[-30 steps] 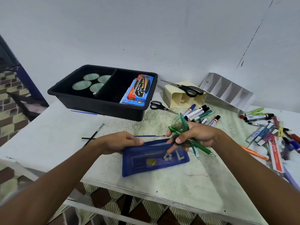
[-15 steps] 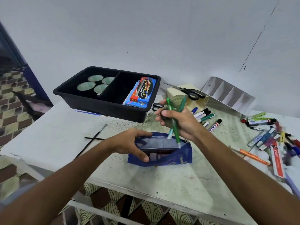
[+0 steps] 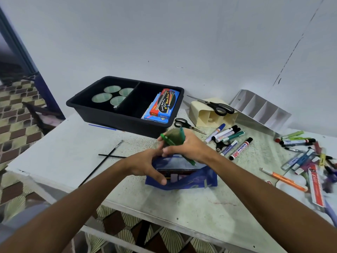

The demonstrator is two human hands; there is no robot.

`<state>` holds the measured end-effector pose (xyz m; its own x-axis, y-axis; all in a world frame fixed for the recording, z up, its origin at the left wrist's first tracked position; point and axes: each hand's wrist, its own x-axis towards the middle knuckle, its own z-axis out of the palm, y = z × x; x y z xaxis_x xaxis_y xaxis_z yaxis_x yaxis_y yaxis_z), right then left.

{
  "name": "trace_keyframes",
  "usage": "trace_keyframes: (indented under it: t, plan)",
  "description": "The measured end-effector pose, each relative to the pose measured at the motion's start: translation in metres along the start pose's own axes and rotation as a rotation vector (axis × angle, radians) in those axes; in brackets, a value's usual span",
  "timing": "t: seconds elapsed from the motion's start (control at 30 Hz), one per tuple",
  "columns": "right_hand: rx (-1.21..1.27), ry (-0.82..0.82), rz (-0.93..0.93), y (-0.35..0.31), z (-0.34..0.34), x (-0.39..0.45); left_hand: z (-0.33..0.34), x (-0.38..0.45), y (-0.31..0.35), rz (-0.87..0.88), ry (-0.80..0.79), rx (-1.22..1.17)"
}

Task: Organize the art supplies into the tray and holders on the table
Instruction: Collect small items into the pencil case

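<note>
A blue pencil case (image 3: 193,178) stands open on the table in front of me. My left hand (image 3: 145,166) grips its left end, thumb on the front wall. My right hand (image 3: 184,146) hovers over the opening and holds a bundle of green pens (image 3: 170,139) with a green protractor; one pen tip points down into the case. The black tray (image 3: 102,108) at the back holds several round paint pots and a box of water colours (image 3: 163,105). A cream holder (image 3: 202,114) lies on its side, scissors on top.
A white divided organizer (image 3: 260,108) leans at the back right. Markers (image 3: 228,134) and small scissors (image 3: 186,124) lie right of the tray. A heap of pens and a ruler (image 3: 315,185) fills the right edge. Thin brushes (image 3: 107,156) lie on the left.
The pencil case went from lying flat to standing open. My right hand lifted the green pens above it, and now tilts them lower, with the tips toward the opening.
</note>
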<state>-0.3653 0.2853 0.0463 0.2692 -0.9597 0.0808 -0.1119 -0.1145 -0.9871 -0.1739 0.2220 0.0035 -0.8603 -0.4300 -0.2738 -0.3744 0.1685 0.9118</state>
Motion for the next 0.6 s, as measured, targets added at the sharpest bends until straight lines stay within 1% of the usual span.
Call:
trace_keyframes:
  t: [0.17,0.23,0.47,0.6]
  plan:
    - [-0.277,-0.005,0.026,0.02,0.002,-0.011,0.0,0.0,-0.003,0.014,0.043,-0.013]
    - [-0.318,-0.016,0.043,0.024,0.001,-0.016,0.0,0.001,-0.001,0.042,0.022,-0.029]
    - [-0.439,-0.153,0.34,0.016,-0.011,-0.02,0.001,0.001,0.0,0.051,-0.001,-0.054]
    - [-0.537,-0.199,0.418,0.009,-0.012,-0.019,0.002,0.0,0.001,0.059,-0.001,-0.051]
